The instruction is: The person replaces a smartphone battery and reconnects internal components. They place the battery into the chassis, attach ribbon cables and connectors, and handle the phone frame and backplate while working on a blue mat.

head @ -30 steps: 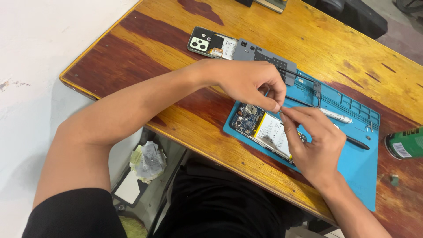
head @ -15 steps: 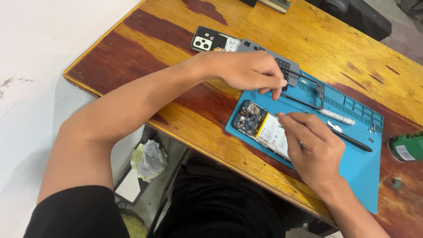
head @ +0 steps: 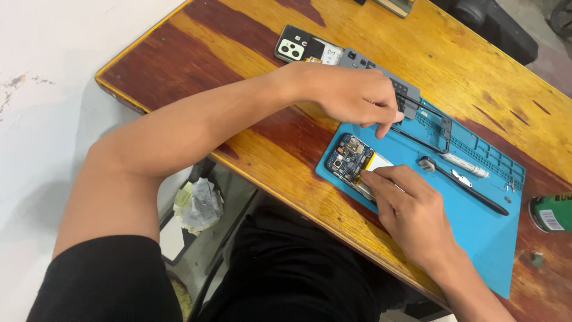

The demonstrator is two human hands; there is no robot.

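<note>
left hand [head: 357, 98]: pinches thin black phone frame [head: 426, 128] above the blue mat [head: 482, 232]
right hand [head: 411, 209]: presses flat, ungripping, on opened phone [head: 348, 161] just below

Near the centre of the frame an opened phone [head: 353, 164] lies on a blue work mat [head: 476, 238], its circuit board and battery bare. The right hand [head: 411, 211] presses flat on the phone's lower part. The left hand [head: 351, 95], reaching in from the left, pinches a thin black frame [head: 432, 128] just above the phone. A black brush [head: 465, 185] and a white pen [head: 465, 167] lie on the mat toward the right. A phone back cover [head: 307, 49] rests on the wooden table [head: 238, 48] at upper centre, and a green can [head: 551, 213] sits at the right edge
</note>
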